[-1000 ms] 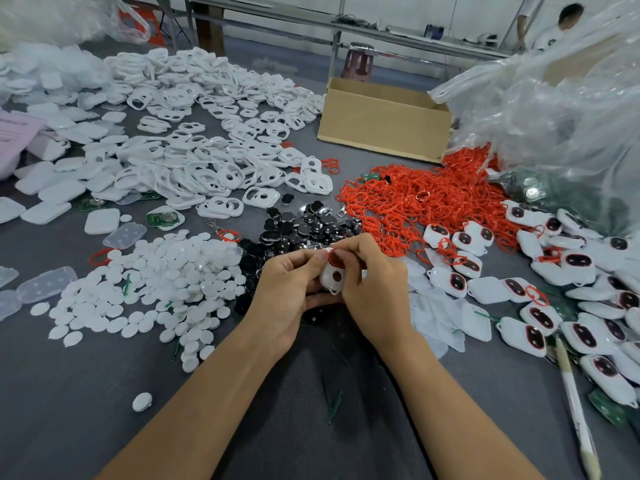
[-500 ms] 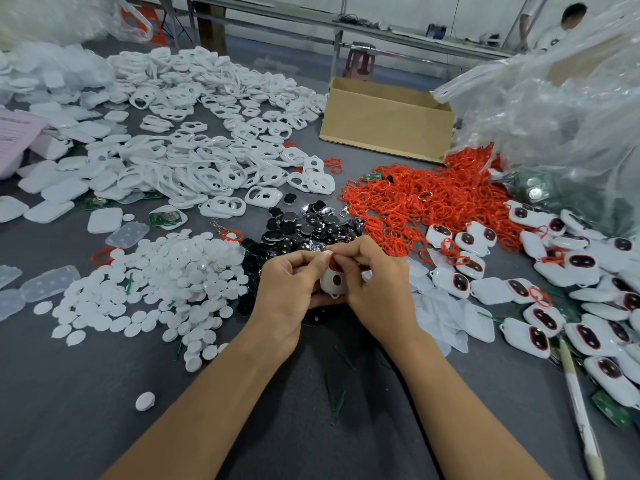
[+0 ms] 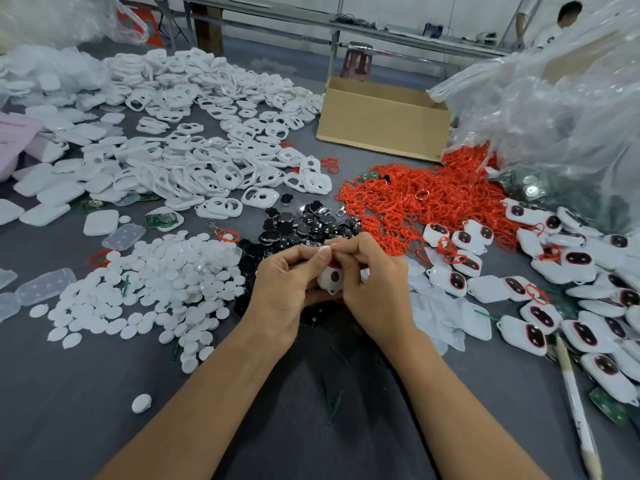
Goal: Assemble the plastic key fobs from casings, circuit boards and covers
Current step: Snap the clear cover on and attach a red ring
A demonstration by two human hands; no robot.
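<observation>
Over the grey table [image 3: 69, 393], the left hand [image 3: 284, 289] curls around a white key fob casing [image 3: 330, 280] and the right hand [image 3: 374, 289] pinches its top. The casing is rounded, with a dark round opening and some red at its upper edge. Just beyond lie black covers [image 3: 304, 223], then a heap of red rings [image 3: 415, 199].

A dark grey tabletop [image 3: 69, 427] fills the foreground. Behind it a long metal-framed workbench [image 3: 381, 29] runs along a pale wall [image 3: 398, 8], with what looks like a reddish stool [image 3: 356, 62] beneath it on the grey floor [image 3: 277, 60]. A person [image 3: 554, 24] sits far right
</observation>
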